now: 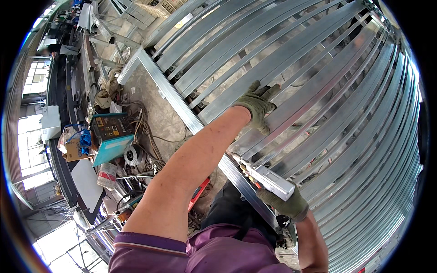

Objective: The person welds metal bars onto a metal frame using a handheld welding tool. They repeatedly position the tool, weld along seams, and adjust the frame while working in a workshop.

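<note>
My left hand (257,105), in a dark green work glove, rests with fingers spread on flat silvery metal slats (314,98). These lie in a row across a metal frame, whose near side rail (175,104) runs diagonally past my forearm. Lower down, my gloved right hand (291,204) is closed round a boxy silver-white welding gun (273,181). The gun's narrow tip points up and left, close to where a slat end meets the rail. Whether the tip touches metal I cannot tell. The gun's body partly hides my right fingers.
A black-and-teal machine (111,132) with a wire spool (133,155) stands on the floor at left. Cables (145,127) lie tangled beside it. A paint-like bucket (107,175) and a red tool (199,193) are near my left side. Another person (59,49) is at the far left.
</note>
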`<act>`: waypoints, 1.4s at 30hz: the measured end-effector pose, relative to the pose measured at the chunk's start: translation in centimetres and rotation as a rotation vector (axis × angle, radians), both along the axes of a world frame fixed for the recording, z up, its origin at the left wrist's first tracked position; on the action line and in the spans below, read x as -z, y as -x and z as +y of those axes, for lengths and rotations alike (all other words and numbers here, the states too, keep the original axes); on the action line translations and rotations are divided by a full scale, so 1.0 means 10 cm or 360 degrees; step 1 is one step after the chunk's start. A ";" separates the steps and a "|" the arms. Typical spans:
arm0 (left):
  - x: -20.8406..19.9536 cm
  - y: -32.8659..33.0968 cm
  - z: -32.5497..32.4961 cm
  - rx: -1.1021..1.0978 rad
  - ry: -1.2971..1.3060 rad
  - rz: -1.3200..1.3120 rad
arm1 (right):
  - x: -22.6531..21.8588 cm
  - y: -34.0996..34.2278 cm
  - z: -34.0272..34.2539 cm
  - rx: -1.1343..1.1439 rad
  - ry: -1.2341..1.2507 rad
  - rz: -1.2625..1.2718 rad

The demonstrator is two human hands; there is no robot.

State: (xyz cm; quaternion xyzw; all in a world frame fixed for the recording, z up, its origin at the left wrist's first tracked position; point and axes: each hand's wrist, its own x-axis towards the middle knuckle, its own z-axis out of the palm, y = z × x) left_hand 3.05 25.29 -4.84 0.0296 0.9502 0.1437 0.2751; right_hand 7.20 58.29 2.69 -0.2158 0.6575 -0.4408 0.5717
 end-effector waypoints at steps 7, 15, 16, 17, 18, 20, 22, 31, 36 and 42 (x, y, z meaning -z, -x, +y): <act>-0.05 0.01 0.01 -0.0004 -0.0036 -0.0018 | 0.23 -0.14 -0.10 0.0114 0.0336 0.0204; -0.07 0.02 0.01 0.0003 -0.0048 -0.0018 | 0.19 -0.11 -0.16 -0.0007 -0.0010 -0.0038; -0.07 0.03 0.01 0.0004 -0.0050 -0.0024 | 0.19 -0.12 -0.18 0.0020 0.0039 -0.0042; -0.07 0.03 0.01 0.0005 -0.0052 -0.0030 | 0.17 -0.12 -0.19 0.0029 0.0075 -0.0005; -0.08 0.03 0.01 0.0002 -0.0049 -0.0030 | 0.14 -0.12 -0.20 0.0038 0.0109 0.0030; -0.10 0.03 0.01 -0.0001 -0.0042 -0.0029 | 0.13 -0.11 -0.20 0.0043 0.0140 0.0078; -0.11 0.02 0.01 -0.0004 -0.0057 -0.0014 | 0.15 -0.12 -0.20 0.0027 0.0147 0.0099; -0.10 0.03 0.02 -0.0015 -0.0050 -0.0033 | 0.21 -0.13 -0.17 -0.0073 0.0143 0.0253; -0.13 0.02 0.02 -0.0005 -0.0046 -0.0036 | 0.20 -0.12 -0.18 -0.0105 0.0130 0.0301; -0.11 0.03 0.02 -0.0019 -0.0051 -0.0037 | 0.17 -0.12 -0.19 -0.0068 0.0111 0.0263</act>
